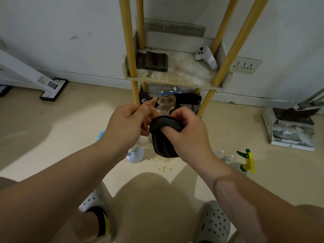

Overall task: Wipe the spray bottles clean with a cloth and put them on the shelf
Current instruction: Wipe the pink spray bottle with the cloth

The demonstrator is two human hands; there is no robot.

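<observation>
One green-topped spray bottle (246,163) on floor (228,130)

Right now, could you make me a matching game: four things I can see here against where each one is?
Things:
1. cloth
2. orange sprayer
3. controller
4. green sprayer

Places:
A. held in the left hand
B. on the floor, to the person's right
C. gripped in the right hand
D. on the shelf, right side

Pairs: 1-C, 2-A, 3-D, 4-B
</observation>
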